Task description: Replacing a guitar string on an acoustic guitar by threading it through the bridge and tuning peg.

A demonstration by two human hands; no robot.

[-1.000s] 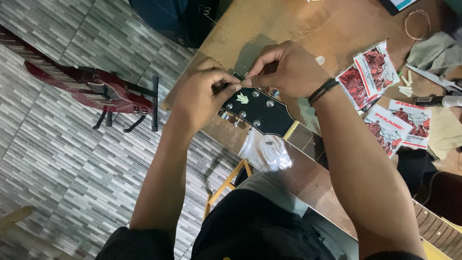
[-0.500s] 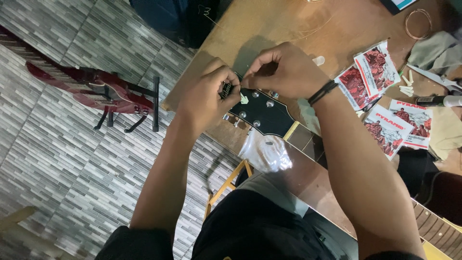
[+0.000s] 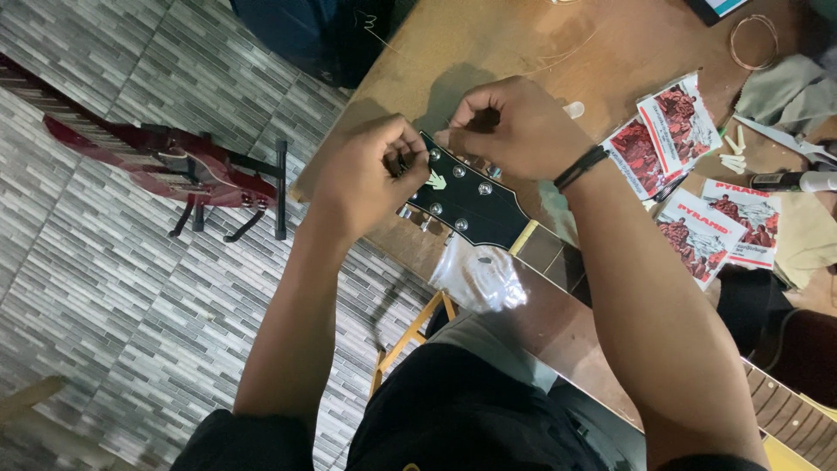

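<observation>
The left hand (image 3: 370,179) is closed in a pinch at the top edge of a black guitar headstock (image 3: 466,201), and the right hand (image 3: 514,131) curls shut over its far side, fingertips at the tuners. The headstock lies on the brown desk (image 3: 488,44). Red-and-white string packets (image 3: 667,131) lie to the right. A red guitar (image 3: 166,161) rests on the tiled floor (image 3: 105,288).

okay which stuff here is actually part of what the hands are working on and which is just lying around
In use: left hand and right hand, both at the black guitar headstock, among its tuning pegs.

Lying about: string packets, coiled string, clear plastic bag, red guitar on floor stand.
</observation>
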